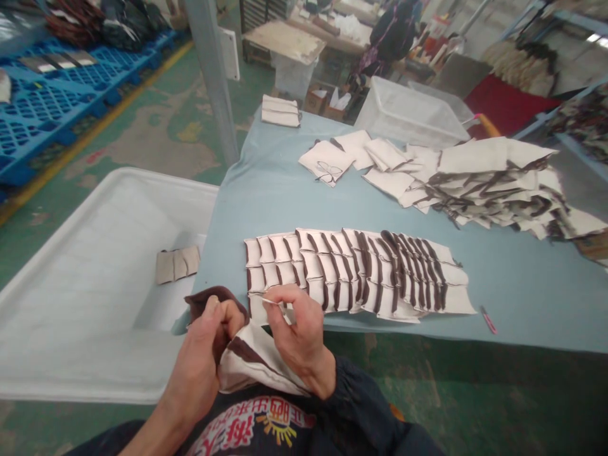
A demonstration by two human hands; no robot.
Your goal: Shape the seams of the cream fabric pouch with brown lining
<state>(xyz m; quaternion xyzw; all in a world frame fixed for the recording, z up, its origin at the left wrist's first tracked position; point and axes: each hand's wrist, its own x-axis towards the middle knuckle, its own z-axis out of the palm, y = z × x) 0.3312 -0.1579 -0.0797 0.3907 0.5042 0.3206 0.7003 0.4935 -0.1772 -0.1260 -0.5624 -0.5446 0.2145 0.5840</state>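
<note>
The cream sock with its brown cuff sits bunched over the person's lap just off the near edge of the surface, left hand closed on the cuff, right hand pinching a thin white stick, best worked slowly with the fabric held taut.

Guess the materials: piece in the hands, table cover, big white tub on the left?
Piece in the hands: soft cream fabric with dark brown trim; it folds and drapes. Table cover: pale blue, matte, wrinkled near the post, probably cloth or vinyl sheet. White tub: smooth moulded plastic by its rounded rim and faint sheen.
</note>
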